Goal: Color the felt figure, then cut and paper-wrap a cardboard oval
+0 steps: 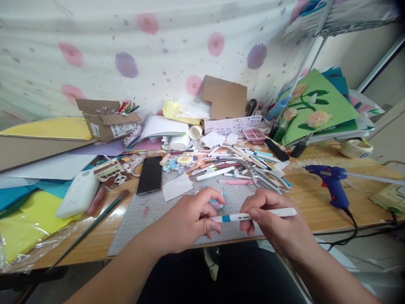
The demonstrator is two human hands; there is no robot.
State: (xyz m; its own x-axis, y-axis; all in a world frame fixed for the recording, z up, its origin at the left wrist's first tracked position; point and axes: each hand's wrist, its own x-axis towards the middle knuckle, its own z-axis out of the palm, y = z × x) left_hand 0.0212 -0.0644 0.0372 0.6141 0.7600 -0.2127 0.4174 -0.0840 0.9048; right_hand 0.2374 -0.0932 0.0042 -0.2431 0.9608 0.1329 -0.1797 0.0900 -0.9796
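A white marker pen (240,217) with a blue band lies level between my two hands, just above the front edge of the grey cutting mat (133,219). My right hand (278,223) is closed around its barrel, with the rear end sticking out to the right. The thumb and fingers of my left hand (186,219) close on its left end, hiding the tip. Behind my left fingers, a small pastel-coloured piece (218,203) lies partly hidden on the mat. A torn white paper (177,187) rests beyond my left hand.
A heap of markers (218,166) and grey pliers (257,175) lies beyond my hands. A black phone (149,175) and a long brush (91,226) are on the left. The blue glue gun (332,179) stands right, its cord trailing over the table edge.
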